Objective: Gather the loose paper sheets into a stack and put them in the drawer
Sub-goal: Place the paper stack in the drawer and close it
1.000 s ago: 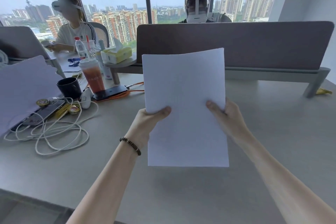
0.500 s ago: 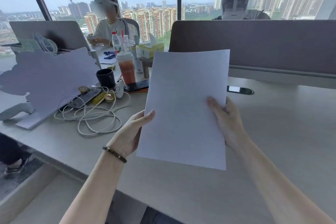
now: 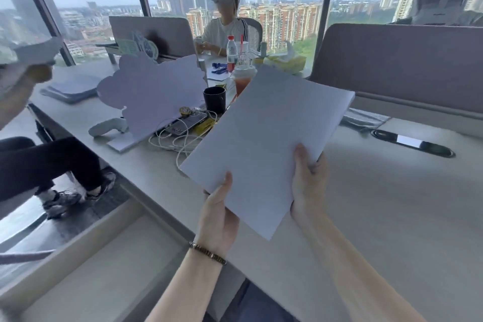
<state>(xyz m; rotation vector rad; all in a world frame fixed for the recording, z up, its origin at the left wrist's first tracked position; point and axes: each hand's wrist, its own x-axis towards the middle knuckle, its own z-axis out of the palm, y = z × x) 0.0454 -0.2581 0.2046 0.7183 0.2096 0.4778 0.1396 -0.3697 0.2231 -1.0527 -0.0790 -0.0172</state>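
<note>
A stack of white paper sheets (image 3: 266,138) is held in the air above the grey desk (image 3: 392,204), tilted with its far end up to the right. My left hand (image 3: 218,213) grips the stack's near left edge, thumb on top. My right hand (image 3: 308,180) grips the near right edge, thumb on top and fingers hidden beneath. An open drawer (image 3: 86,269) with a pale, bare inside lies below the desk's front edge at the lower left.
On the desk to the left are a black mug (image 3: 214,99), a tangle of white cable (image 3: 180,138), a phone (image 3: 187,124), drinks and a tissue box. A seated person's legs (image 3: 52,165) are at the far left. A grey partition (image 3: 400,65) closes off the back.
The view has swung left and down, bringing the open drawer into sight. The stack has tilted and shifted toward the desk's left edge, both hands still holding it.
</note>
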